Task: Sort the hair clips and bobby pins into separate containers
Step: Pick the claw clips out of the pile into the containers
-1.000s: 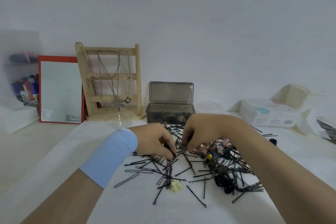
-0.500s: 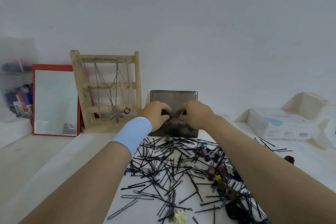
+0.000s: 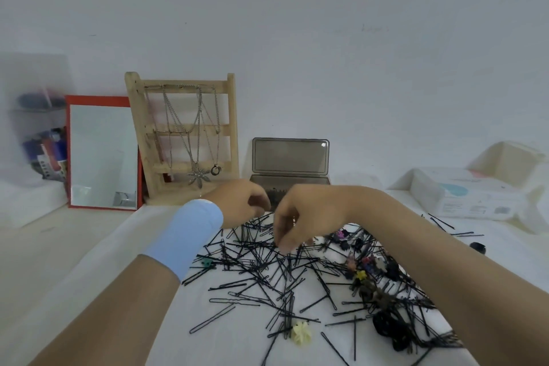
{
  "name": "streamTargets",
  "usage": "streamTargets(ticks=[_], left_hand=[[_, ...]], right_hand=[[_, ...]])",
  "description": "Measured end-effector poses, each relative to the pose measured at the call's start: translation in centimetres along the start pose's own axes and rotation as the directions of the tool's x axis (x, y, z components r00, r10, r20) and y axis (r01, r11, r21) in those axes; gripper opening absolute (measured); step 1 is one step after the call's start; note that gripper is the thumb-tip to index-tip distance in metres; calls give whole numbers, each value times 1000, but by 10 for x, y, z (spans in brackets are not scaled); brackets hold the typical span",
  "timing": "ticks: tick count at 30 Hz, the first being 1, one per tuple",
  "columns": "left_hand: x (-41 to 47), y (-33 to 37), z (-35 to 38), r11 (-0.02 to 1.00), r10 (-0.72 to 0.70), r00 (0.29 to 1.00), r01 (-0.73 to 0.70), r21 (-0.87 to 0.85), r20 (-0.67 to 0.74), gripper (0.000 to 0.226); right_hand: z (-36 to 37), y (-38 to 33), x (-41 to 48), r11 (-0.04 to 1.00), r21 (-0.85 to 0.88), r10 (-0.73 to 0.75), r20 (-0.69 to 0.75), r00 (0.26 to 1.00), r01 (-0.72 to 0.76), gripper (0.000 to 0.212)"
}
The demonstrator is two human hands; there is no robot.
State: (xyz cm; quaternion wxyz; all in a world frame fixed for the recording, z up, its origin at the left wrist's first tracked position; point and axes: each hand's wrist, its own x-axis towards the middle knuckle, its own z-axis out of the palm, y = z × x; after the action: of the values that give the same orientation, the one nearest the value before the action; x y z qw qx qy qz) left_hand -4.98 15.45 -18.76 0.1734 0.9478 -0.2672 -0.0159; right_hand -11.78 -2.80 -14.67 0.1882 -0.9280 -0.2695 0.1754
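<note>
We record both hands held above the far edge of the heap, close together but not touching, directly before the smoky box [image 3: 315,181]. The left hand [image 3: 240,202], with a light blue wristband [image 3: 190,235] behind it, has its fingers curled inward; we cannot tell whether they hold anything. The right hand [image 3: 300,214] hangs with its fingers loosely bent and pointing down, the fingertips [image 3: 283,246] just above the pins and holding nothing that we can see. The bobby pins [image 3: 267,273] lie scattered and crossed over one another on the white cloth [image 3: 237,348]. The hair clips [image 3: 367,264] are gathered mainly on the right side of the heap, tangled among the pins. One cream flower clip [image 3: 301,333] lies at the near edge and one teal clip [image 3: 206,262] at the left edge. A black clip [image 3: 477,247] sits well apart to the right, near a few stray pins. The box stands open, its lid [image 3: 289,157] upright, with dark contents showing inside. Beside it to the left stand a wooden jewellery rack [image 3: 184,128] hung with chains and a red-framed mirror [image 3: 102,151]. A white packet [image 3: 469,197] lies to the right.
</note>
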Motion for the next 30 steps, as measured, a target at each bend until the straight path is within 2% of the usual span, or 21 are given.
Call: streamTargets(ticks=[3, 7, 15, 18, 21, 23, 25, 28, 30], left_hand=[[-21, -5, 2, 1000, -8, 997, 8, 4, 72, 12], [-43, -11, 0, 997, -70, 987, 64, 49, 144, 12], [-49, 7, 11, 999, -38, 989, 41, -23, 145, 11], [-42, 16, 14, 999, -1, 992, 6, -44, 128, 15], [-24, 19, 18, 995, -15, 1000, 17, -97, 14, 25], [-8, 20, 23, 999, -28, 999, 27, -41, -33, 34], [7, 24, 28, 998, -25, 1000, 24, 60, 4, 42], [24, 30, 33, 983, -49, 995, 33, 183, 86, 50], [35, 30, 37, 967, -99, 989, 71, 243, 109, 47]], right_hand=[[16, -23, -15, 999, -32, 16, 233, 972, -9, 23], [38, -40, -26, 992, -109, 107, 381, 918, -70, 30], [49, -40, -26, 981, -141, 172, 344, 923, -130, 19], [31, -30, -28, 991, -22, 136, 241, 961, -134, 16], [10, -6, -22, 982, -20, 185, -11, 983, -186, 29], [1, 14, -12, 961, -121, 221, -208, 953, -249, 33], [-4, 32, -2, 937, -155, 240, -364, 900, -313, 34], [-10, 44, 8, 936, -52, 279, -488, 827, -347, 33], [-11, 48, 12, 944, -9, 278, -512, 812, -329, 33]])
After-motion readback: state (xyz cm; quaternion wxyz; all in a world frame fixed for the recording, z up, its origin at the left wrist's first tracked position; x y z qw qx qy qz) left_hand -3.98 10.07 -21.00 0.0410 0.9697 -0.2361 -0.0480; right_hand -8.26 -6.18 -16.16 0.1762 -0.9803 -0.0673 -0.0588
